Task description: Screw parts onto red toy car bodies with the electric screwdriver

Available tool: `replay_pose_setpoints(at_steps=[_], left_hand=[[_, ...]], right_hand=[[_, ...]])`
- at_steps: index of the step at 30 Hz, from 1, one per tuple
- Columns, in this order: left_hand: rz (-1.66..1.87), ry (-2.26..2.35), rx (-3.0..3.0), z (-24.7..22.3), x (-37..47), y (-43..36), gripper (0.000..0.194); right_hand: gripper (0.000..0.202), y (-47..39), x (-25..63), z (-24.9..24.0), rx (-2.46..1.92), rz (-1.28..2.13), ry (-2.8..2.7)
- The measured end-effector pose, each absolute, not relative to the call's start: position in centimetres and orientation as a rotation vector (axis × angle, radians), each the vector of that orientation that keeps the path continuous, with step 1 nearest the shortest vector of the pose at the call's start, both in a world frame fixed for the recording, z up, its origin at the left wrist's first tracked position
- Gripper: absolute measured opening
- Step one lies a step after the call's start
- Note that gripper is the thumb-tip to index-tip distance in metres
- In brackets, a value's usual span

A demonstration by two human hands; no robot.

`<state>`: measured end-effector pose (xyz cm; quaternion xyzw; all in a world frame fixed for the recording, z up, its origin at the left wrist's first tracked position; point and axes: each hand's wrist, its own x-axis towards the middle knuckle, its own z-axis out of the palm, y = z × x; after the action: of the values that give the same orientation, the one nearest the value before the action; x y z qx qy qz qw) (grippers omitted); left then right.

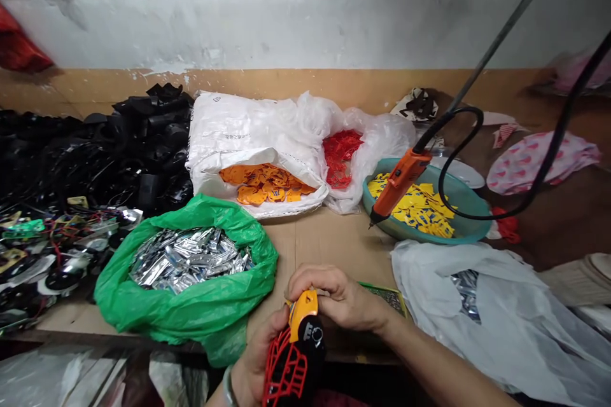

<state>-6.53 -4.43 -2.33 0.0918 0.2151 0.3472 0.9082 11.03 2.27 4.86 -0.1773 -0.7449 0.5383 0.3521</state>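
Observation:
At the bench's front edge my left hand (260, 346) wraps around a black plastic assembly (312, 353) with a red lattice frame (287, 372) along its side. An orange-yellow plastic piece (303, 313) sits at the assembly's upper end. My right hand (334, 296) is closed at that piece, fingers curled over its top and thumb side against it. Whether the piece is fixed to the black body I cannot tell. Behind my right wrist, a yellow-rimmed tray (402, 302) of small parts is partly hidden.
An orange electric screwdriver (401, 184) hangs, tip down, before a teal basin (470, 238) of yellow pieces. A green bag (119, 299) holds silvery parts. White sacks (219, 121) hold orange and red pieces. Black parts (119, 146) heap at left; a white bag (515, 311) lies right.

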Motion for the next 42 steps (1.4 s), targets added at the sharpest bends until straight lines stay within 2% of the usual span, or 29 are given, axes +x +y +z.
replay_pose_setpoints(at_steps=[7, 13, 17, 21, 24, 35, 42], left_hand=[[0.909, 0.823, 0.916, 2.0, -7.8, -2.8, 0.041], [1.056, 1.129, 1.108, 1.2, -7.2, -2.6, 0.041], [1.105, 1.172, 1.226, 0.0, -7.2, -3.1, 0.038], [1.189, 1.251, 1.505, -0.7, -8.2, -3.4, 0.037], [1.25, 1.28, 1.627, -1.0, -9.2, -3.5, 0.038], [1.279, 1.28, 1.746, -2.3, -10.0, -4.0, 0.04], [1.249, 1.26, 1.534, -0.3, -8.2, -3.9, 0.031]], right_hand=[[0.034, 1.4, 11.9, 3.0, -0.913, 1.561, -1.416], [0.038, -0.6, 10.3, 2.0, -1.023, 1.285, -1.522], [0.034, -1.1, 9.9, 1.8, -0.982, 1.129, -1.596], [0.047, -1.3, 10.3, 2.8, -0.747, 0.902, -1.778], [0.053, -1.3, 10.3, 3.6, -0.633, 0.872, -1.815], [0.031, -0.9, 10.4, 3.3, -0.544, 0.951, -1.827], [0.027, -0.2, 10.7, 3.3, -0.628, 1.082, -1.801]])
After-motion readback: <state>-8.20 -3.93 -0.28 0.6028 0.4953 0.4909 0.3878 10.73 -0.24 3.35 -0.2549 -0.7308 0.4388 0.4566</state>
